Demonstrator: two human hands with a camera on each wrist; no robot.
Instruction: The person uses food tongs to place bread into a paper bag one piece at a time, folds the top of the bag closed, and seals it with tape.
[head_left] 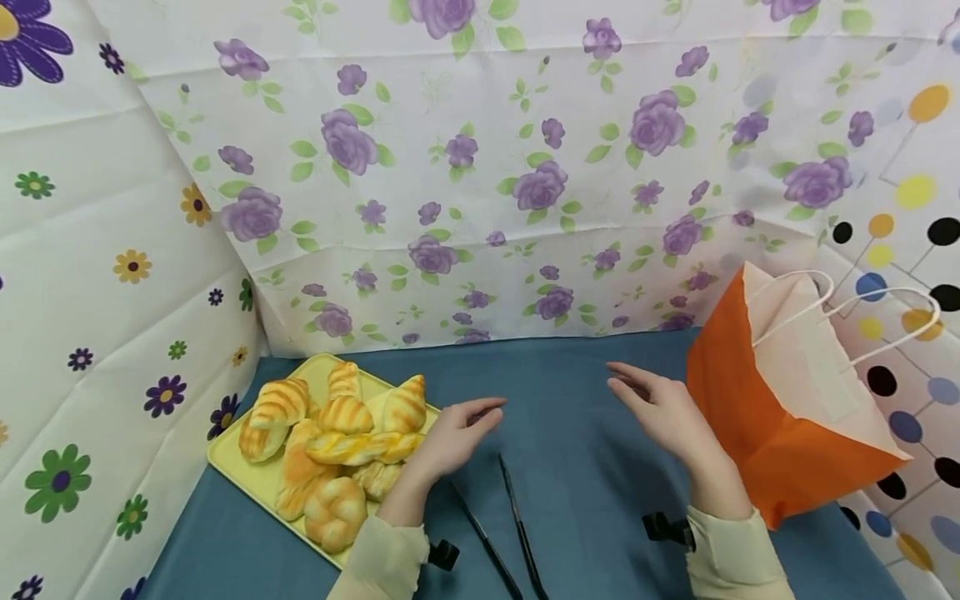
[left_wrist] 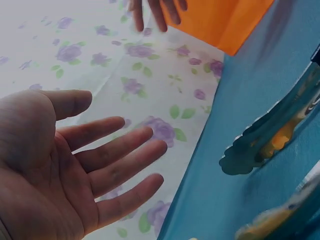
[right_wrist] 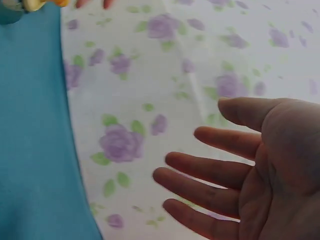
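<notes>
Over blue cloth [head_left: 558, 417], left fingers [left_wrist: 127, 165] and right fingers [right_wrist: 210, 170] extend.

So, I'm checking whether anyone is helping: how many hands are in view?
2: the left hand beside the yellow tray of bread, and the right hand beside the orange bag. Wrist views show these same two; none seems hidden.

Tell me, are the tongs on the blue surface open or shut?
Open. The tongs lie with their tips apart, and the blue surface shows between the two halves; the left wrist view shows the ends apart too.
</notes>
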